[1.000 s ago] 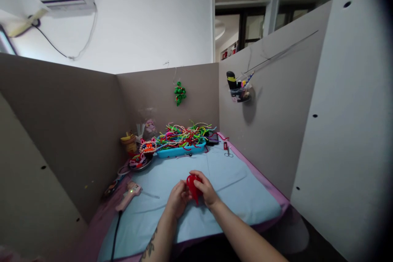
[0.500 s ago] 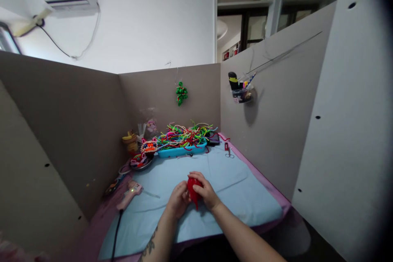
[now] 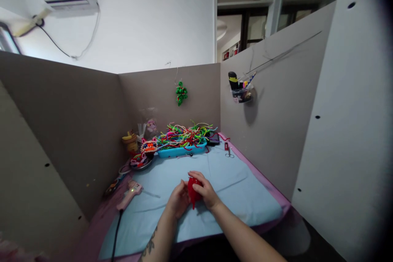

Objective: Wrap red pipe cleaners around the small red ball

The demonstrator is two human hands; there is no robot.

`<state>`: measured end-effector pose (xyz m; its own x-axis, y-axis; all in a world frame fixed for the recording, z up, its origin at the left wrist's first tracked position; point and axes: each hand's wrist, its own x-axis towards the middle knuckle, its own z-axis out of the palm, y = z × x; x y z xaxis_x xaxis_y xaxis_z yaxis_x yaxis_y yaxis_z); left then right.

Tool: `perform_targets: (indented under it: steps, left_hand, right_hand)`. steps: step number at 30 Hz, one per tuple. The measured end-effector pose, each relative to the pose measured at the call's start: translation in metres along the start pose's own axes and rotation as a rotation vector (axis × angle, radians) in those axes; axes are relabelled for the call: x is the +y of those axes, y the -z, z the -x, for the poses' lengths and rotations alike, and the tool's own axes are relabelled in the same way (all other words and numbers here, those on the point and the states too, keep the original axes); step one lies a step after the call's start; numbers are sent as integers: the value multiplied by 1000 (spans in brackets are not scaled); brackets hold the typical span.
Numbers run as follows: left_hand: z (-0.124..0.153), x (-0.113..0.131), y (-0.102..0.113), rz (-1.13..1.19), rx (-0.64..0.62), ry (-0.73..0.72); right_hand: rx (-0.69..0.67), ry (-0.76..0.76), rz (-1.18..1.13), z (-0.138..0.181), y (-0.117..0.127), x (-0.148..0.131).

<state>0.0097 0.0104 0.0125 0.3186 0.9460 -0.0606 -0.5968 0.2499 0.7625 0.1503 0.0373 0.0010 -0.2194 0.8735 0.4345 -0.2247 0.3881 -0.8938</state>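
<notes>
Between my two hands, above the light blue cloth [image 3: 227, 176], is a small red item [image 3: 194, 191] with a narrow end hanging down; its exact kind I cannot make out. My right hand [image 3: 206, 191] is closed around its right side, thumb across the front and fingers over the top. From the left, my left hand [image 3: 179, 198] presses its curled fingers against the item's side. The left fingertips are partly hidden behind it.
A pink glue gun [image 3: 130, 195] with a black cord lies at left. Toward the back are a blue tray [image 3: 182, 151] of colourful fuzzy stems, a metal bowl [image 3: 141, 167] of crafted pieces, and small scissors [image 3: 229, 155]. Grey partitions [image 3: 270, 131] enclose the table.
The red item has turned slightly, its hanging end shifting a little to the left. Both hands stay nearly in place around it.
</notes>
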Motion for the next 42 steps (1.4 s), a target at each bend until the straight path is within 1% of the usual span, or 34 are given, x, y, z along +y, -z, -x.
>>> perform_targets:
  steps: [2,4,8,13,23,31,37,42]
  left_hand:
    - [1,1,0,-15,-46,-25]
    - [0,1,1,-39,-57,-55]
    - [-1,-1,3,-45,-29,-56]
    - [-1,0,2,-52,-24,-44]
    - [-3,-3,2,-67,-2,-67]
    - [-1,-2,0,-92,-1,-62]
    - [-2,-1,-1,-61,0,-74]
    - [-3,-2,-1,-77,36,-87]
  right_hand:
    - [35,2,-9,-1,1,1]
    - [29,7,-1,-1,1,2]
    - [-1,14,29,-1,2,4]
    - [4,13,51,-1,2,4]
    - [0,-8,111,0,2,5]
    - [19,2,111,-2,3,10]
    - [71,-8,133,-3,4,16]
    - [58,-11,167,-3,2,16]
